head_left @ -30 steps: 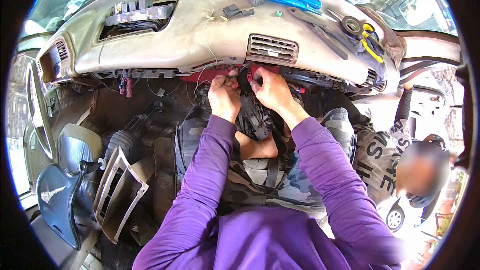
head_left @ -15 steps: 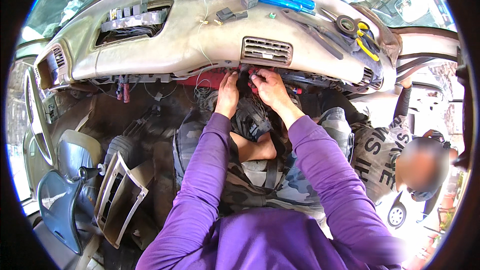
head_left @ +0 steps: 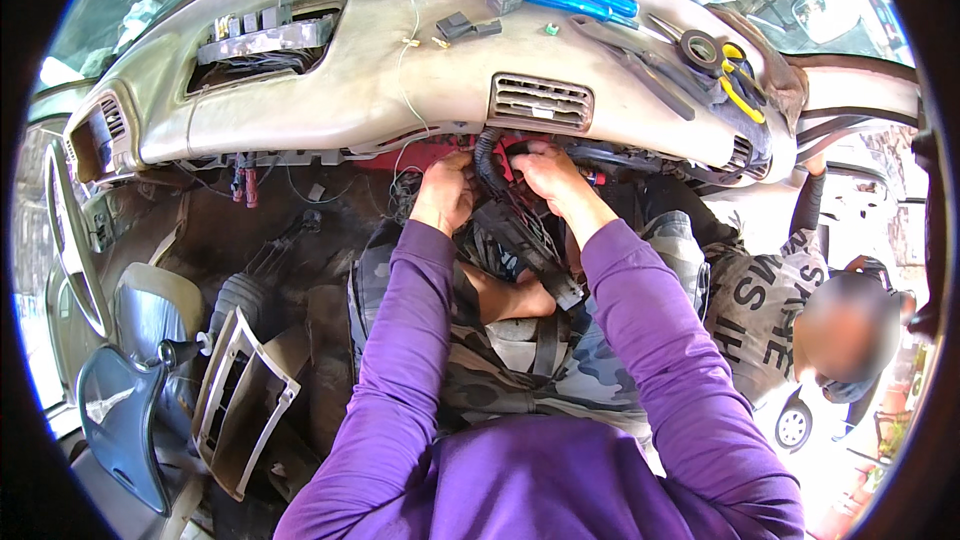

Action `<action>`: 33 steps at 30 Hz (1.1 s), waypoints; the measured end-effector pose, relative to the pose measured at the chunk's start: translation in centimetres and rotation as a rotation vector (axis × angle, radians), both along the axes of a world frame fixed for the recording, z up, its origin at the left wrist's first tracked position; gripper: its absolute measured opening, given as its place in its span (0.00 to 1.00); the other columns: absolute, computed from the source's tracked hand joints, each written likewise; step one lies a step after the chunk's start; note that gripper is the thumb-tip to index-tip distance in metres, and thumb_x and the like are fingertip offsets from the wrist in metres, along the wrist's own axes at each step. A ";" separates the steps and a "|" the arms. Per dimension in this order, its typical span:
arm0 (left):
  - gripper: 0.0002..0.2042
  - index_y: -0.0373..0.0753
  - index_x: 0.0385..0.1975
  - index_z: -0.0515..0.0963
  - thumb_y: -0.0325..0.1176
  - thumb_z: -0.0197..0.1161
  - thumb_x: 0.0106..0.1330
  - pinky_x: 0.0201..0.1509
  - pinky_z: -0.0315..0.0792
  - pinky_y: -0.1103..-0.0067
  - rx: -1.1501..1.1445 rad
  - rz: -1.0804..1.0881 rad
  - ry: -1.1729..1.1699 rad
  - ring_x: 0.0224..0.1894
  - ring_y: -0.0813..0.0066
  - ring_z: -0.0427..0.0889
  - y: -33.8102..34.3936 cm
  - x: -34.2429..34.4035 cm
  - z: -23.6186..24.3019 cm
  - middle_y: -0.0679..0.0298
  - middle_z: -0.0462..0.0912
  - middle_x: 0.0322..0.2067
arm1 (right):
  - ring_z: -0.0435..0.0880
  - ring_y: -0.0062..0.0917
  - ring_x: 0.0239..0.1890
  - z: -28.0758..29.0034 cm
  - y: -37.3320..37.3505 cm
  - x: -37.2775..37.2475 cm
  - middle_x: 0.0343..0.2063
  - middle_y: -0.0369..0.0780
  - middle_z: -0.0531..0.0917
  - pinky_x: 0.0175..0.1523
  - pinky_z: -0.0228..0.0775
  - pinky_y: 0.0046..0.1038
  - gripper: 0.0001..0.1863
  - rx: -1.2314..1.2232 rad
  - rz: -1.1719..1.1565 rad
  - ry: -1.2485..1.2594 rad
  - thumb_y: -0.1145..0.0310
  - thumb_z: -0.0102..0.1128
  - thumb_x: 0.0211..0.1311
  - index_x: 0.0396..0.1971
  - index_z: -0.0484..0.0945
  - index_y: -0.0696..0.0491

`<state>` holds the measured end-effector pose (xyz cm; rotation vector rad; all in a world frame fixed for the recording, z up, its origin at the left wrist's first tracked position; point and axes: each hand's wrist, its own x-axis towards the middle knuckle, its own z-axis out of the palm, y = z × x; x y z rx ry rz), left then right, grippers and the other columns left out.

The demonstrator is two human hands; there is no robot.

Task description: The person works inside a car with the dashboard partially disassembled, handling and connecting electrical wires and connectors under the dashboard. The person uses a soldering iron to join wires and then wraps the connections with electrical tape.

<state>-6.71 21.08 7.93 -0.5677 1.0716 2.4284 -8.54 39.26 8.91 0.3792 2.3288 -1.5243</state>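
Wire bundle (head_left: 489,162), dark and ribbed, hanging from beneath the front edge of the dashboard (head_left: 420,80) and passing down between the 2 hands toward the crossed legs below. Both forearms, in purple sleeves (head_left: 405,325), enter from the lower edge and converge toward the middle, the elbows set wide. The left hand (head_left: 445,190) stands just left of the bundle, wrist low, fingers curled and reaching up toward the dashboard's edge; its fingertips are partly hidden, and whether it grasps a wire cannot be told. The right hand (head_left: 550,176) lies just right of the bundle, its back uppermost, fingers bent inward and angled up and to the left; its thumb and fingertips meet dark parts there, but a firm grasp cannot be confirmed. Below the hands, loose thin wires and a long black connector (head_left: 522,240) lie over the lap. Behind the hands is a red panel (head_left: 405,157); above the right hand, an air vent (head_left: 543,101). On the dashboard top rest blue-handled screwdrivers (head_left: 580,0), a roll of tape (head_left: 688,48) and yellow-handled pliers (head_left: 741,100). At right, a co-worker (head_left: 755,300) in a grey printed shirt.
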 end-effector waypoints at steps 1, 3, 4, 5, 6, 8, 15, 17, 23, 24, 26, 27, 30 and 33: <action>0.11 0.39 0.41 0.79 0.31 0.47 0.74 0.35 0.74 0.74 -0.030 0.027 0.020 0.29 0.72 0.79 0.6 0.0 -0.2 0.64 0.82 0.31 | 0.85 0.36 0.47 -1.5 0.9 -0.5 0.44 0.49 0.87 0.54 0.74 0.33 0.19 0.089 0.028 0.119 0.67 0.61 0.60 0.49 0.82 0.60; 0.07 0.42 0.39 0.78 0.30 0.51 0.72 0.29 0.71 0.75 -0.024 0.162 0.021 0.24 0.74 0.75 0.7 0.5 -0.5 0.67 0.80 0.28 | 0.85 0.41 0.50 1.2 0.0 0.2 0.46 0.52 0.86 0.56 0.74 0.35 0.21 0.318 0.139 0.200 0.65 0.61 0.61 0.51 0.81 0.61; 0.06 0.43 0.38 0.78 0.30 0.52 0.72 0.30 0.71 0.76 -0.014 0.193 0.038 0.24 0.75 0.75 0.6 0.8 -0.6 0.67 0.80 0.28 | 0.85 0.44 0.51 2.5 -0.4 0.8 0.47 0.54 0.85 0.57 0.74 0.36 0.21 0.432 0.192 0.242 0.64 0.62 0.61 0.51 0.80 0.61; 0.06 0.43 0.37 0.77 0.31 0.52 0.72 0.31 0.70 0.77 0.000 0.212 0.061 0.25 0.76 0.75 0.8 1.0 -0.4 0.68 0.79 0.28 | 0.83 0.50 0.51 3.0 -0.2 1.1 0.46 0.57 0.84 0.56 0.75 0.41 0.21 0.378 0.225 0.275 0.63 0.62 0.62 0.52 0.80 0.59; 0.06 0.44 0.37 0.77 0.32 0.52 0.72 0.31 0.70 0.78 0.014 0.232 0.084 0.26 0.76 0.74 0.9 1.2 -0.3 0.68 0.79 0.27 | 0.83 0.50 0.49 3.4 -0.2 1.6 0.45 0.56 0.84 0.54 0.75 0.42 0.20 0.395 0.252 0.323 0.64 0.62 0.61 0.51 0.80 0.58; 0.04 0.43 0.35 0.76 0.30 0.53 0.70 0.36 0.68 0.79 0.106 0.152 0.188 0.29 0.76 0.74 0.7 1.7 0.1 0.69 0.78 0.28 | 0.84 0.50 0.47 4.2 -0.4 2.3 0.42 0.56 0.85 0.52 0.77 0.43 0.19 0.430 0.304 0.422 0.65 0.62 0.61 0.50 0.81 0.56; 0.04 0.36 0.33 0.79 0.25 0.58 0.62 0.49 0.67 0.83 -0.164 -0.086 0.462 0.40 0.79 0.75 0.0 2.4 0.9 0.69 0.80 0.34 | 0.83 0.47 0.48 5.1 -1.3 3.2 0.44 0.49 0.84 0.51 0.77 0.40 0.21 0.343 0.489 0.694 0.77 0.63 0.54 0.51 0.79 0.51; 0.03 0.40 0.34 0.77 0.27 0.57 0.63 0.41 0.65 0.82 -0.167 -0.057 0.492 0.36 0.80 0.73 -0.2 2.3 0.4 0.71 0.78 0.32 | 0.84 0.45 0.47 4.5 -1.2 2.7 0.41 0.49 0.85 0.51 0.77 0.37 0.17 0.399 0.387 0.532 0.77 0.61 0.56 0.47 0.81 0.52; 0.04 0.43 0.35 0.79 0.31 0.56 0.68 0.33 0.64 0.80 -0.190 0.170 0.156 0.31 0.79 0.72 0.6 0.7 0.7 0.70 0.77 0.31 | 0.86 0.47 0.45 0.1 1.0 0.2 0.38 0.52 0.87 0.52 0.76 0.38 0.13 0.377 0.113 0.346 0.66 0.62 0.60 0.40 0.83 0.58; 0.05 0.43 0.35 0.79 0.31 0.55 0.69 0.32 0.64 0.80 -0.208 0.153 0.110 0.31 0.79 0.72 0.7 0.5 0.7 0.70 0.77 0.31 | 0.85 0.50 0.46 0.3 0.9 0.3 0.39 0.55 0.86 0.52 0.76 0.40 0.16 0.576 0.211 0.243 0.63 0.64 0.59 0.40 0.83 0.59; 0.11 0.38 0.44 0.80 0.33 0.51 0.74 0.33 0.69 0.77 -0.323 0.122 0.110 0.30 0.73 0.75 1.6 -0.1 0.1 0.62 0.81 0.37 | 0.84 0.54 0.46 -1.8 0.6 0.7 0.38 0.62 0.83 0.53 0.76 0.44 0.17 0.571 0.260 0.200 0.66 0.60 0.53 0.37 0.82 0.65; 0.12 0.36 0.45 0.79 0.33 0.49 0.74 0.36 0.71 0.76 -0.303 0.062 0.079 0.33 0.71 0.77 0.6 -0.4 -0.9 0.60 0.82 0.39 | 0.84 0.54 0.47 -0.5 -0.5 1.1 0.39 0.62 0.83 0.53 0.76 0.43 0.18 0.579 0.280 0.170 0.66 0.59 0.52 0.37 0.82 0.65; 0.14 0.33 0.46 0.78 0.33 0.46 0.76 0.42 0.74 0.73 -0.075 -0.008 0.043 0.36 0.67 0.79 -0.2 -1.2 -1.9 0.58 0.82 0.40 | 0.83 0.55 0.49 0.2 -0.9 0.7 0.41 0.62 0.83 0.55 0.76 0.43 0.20 0.518 0.325 0.060 0.64 0.57 0.52 0.38 0.83 0.66; 0.15 0.32 0.47 0.77 0.34 0.43 0.76 0.44 0.75 0.71 0.117 -0.030 0.012 0.38 0.66 0.79 0.2 -1.5 -1.3 0.58 0.81 0.39 | 0.83 0.56 0.50 -0.7 0.4 0.1 0.41 0.62 0.83 0.55 0.75 0.43 0.21 0.472 0.350 -0.053 0.63 0.56 0.52 0.37 0.84 0.66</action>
